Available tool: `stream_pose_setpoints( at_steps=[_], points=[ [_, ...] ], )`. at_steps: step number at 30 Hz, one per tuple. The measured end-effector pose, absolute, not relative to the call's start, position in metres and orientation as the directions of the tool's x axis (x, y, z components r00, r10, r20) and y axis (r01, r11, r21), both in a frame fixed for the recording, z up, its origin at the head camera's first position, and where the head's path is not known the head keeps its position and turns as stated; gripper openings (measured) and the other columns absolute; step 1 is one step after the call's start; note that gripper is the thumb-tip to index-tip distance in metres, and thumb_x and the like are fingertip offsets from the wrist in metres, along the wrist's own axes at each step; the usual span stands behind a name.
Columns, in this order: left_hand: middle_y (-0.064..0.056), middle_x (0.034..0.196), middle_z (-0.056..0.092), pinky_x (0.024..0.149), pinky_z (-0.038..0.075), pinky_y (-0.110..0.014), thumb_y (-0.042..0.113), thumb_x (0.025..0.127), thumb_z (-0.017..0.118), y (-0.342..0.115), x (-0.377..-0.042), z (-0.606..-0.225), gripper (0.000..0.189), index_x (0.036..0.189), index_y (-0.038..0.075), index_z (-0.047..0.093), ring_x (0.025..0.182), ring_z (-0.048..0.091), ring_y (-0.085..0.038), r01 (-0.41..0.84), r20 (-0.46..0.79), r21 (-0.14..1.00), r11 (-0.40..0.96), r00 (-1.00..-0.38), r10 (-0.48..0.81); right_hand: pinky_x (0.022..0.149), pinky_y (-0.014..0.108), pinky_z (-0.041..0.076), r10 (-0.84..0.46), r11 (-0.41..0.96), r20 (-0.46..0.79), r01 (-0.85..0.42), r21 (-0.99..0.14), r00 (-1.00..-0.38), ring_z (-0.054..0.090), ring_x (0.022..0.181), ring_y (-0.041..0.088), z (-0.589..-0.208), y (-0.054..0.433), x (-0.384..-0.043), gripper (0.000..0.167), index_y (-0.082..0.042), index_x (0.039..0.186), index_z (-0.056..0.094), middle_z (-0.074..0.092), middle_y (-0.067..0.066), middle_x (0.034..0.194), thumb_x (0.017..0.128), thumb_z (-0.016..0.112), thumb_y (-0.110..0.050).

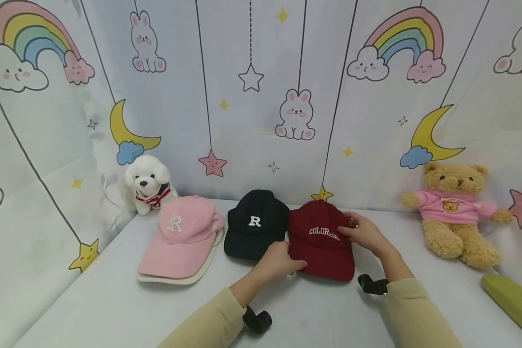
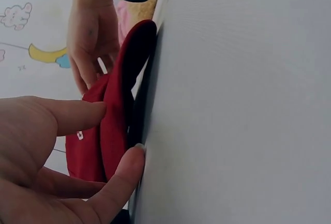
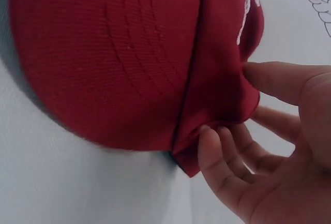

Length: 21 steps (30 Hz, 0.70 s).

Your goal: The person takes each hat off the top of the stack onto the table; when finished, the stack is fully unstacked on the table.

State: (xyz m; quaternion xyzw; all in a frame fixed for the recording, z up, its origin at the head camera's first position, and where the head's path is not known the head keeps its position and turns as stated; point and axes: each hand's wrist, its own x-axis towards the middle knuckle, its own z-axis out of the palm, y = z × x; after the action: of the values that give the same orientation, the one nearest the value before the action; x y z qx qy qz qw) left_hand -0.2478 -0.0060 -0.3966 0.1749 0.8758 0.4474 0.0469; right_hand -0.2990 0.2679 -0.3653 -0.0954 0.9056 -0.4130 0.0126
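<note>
A dark red baseball cap [image 1: 319,239] with white COLORADO lettering sits on the table, brim toward me. My left hand [image 1: 278,262] is at the left side of its brim; in the left wrist view the thumb [image 2: 85,115] lies on the brim's top and another finger [image 2: 126,169] reaches to its lower edge. At the cap's right side, my right hand [image 1: 365,234] pinches the crown, its fingers [image 3: 214,157] curled against the fabric. A black cap [image 1: 254,227] with a white R stands immediately left of the red one, close behind my left hand.
Farther left, a pink cap [image 1: 182,237] lies over a cream cap [image 1: 202,273]. A white plush dog [image 1: 148,181] sits behind them. A teddy bear [image 1: 452,217] in pink leans at the right, with a green object [image 1: 511,304] nearer. A printed curtain [image 1: 252,125] hangs behind the table.
</note>
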Motion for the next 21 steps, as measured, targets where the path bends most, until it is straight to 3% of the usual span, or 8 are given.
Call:
stream_pose_setpoints(
  at_steps=[4,7,11,17,21],
  points=[
    [-0.001,0.066,0.066,0.055,0.048,-0.028,0.025,0.087,0.078,-0.011,-0.245,-0.391,0.049,0.119,-0.008,0.061,0.057,0.062,-0.015,0.216,0.023,0.822,0.526,-0.937,0.349,0.083,0.048,0.056,-0.148,0.697,0.110,-0.183,-0.694,-0.983,0.058,0.112,0.044,-0.360,0.266,-0.298,0.065,0.008,0.149,0.034,0.054,0.031,0.123,0.100,0.063,-0.024],
    [-0.008,0.093,0.071,0.062,0.052,-0.030,0.027,0.088,0.077,-0.016,-0.244,-0.389,0.063,0.134,-0.009,0.054,0.061,0.065,-0.013,0.193,0.004,0.836,0.514,-0.938,0.346,0.084,0.051,0.056,-0.148,0.720,0.138,-0.202,-0.664,-0.979,0.053,0.119,0.049,-0.355,0.263,-0.295,0.067,0.006,0.149,0.035,0.051,0.031,0.124,0.099,0.065,-0.027],
    [-0.016,0.124,0.062,0.070,0.053,-0.034,0.028,0.089,0.077,-0.027,-0.243,-0.386,0.063,0.138,-0.004,0.053,0.067,0.068,-0.011,0.212,0.039,0.854,0.475,-0.937,0.347,0.084,0.050,0.055,-0.201,0.704,0.149,-0.248,-0.666,-0.968,0.053,0.116,0.047,-0.349,0.257,-0.288,0.070,0.005,0.149,0.036,0.043,0.030,0.127,0.097,0.068,-0.029],
    [-0.016,0.120,0.064,0.071,0.053,-0.030,0.024,0.089,0.078,-0.050,-0.240,-0.381,0.054,0.131,-0.001,0.057,0.072,0.070,-0.013,0.277,0.136,0.880,0.387,-0.926,0.354,0.087,0.053,0.052,-0.288,0.732,0.089,-0.279,-0.622,-0.954,0.052,0.113,0.044,-0.349,0.243,-0.274,0.083,0.000,0.152,0.032,0.035,0.029,0.126,0.091,0.076,-0.036],
    [-0.017,0.118,0.065,0.070,0.055,-0.028,0.023,0.088,0.079,-0.065,-0.235,-0.378,0.050,0.129,0.002,0.059,0.074,0.070,-0.013,0.301,0.175,0.887,0.351,-0.921,0.348,0.086,0.061,0.050,-0.284,0.787,0.081,-0.280,-0.549,-0.955,0.045,0.115,0.049,-0.353,0.234,-0.268,0.092,-0.005,0.153,0.029,0.035,0.032,0.128,0.086,0.080,-0.042]
  ],
)
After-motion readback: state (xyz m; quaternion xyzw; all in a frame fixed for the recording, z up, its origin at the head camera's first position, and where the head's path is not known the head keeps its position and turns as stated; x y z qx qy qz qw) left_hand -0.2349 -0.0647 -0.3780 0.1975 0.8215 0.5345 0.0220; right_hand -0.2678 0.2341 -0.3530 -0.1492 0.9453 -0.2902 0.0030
